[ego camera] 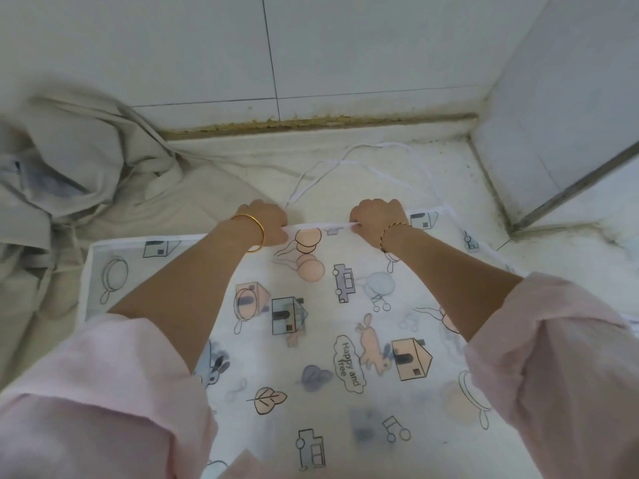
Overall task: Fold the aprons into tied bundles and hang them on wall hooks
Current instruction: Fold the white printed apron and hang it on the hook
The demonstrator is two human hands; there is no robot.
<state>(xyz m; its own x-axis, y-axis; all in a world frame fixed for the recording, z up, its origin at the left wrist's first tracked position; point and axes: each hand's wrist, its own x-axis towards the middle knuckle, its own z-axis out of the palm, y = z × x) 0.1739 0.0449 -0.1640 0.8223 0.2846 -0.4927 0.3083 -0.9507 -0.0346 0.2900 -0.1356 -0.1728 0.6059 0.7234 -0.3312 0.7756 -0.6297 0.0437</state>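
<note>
Printed apron (pixel 311 340) was held by its top hem (pixel 321 225)
Left hand (pixel 268 221) and right hand (pixel 375 219) gripped it; ties (pixel 345 162) trailed toward the wall (pixel 345 46), and grey cloth (pixel 86 160) crowded the apron's left edge.

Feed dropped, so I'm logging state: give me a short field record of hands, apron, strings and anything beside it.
printed apron: lies flat, not bundled
left hand: grips its white top hem
right hand: grips the same hem
white strings: loose beyond the hem
grey cloth: crumpled, left of the apron
</note>
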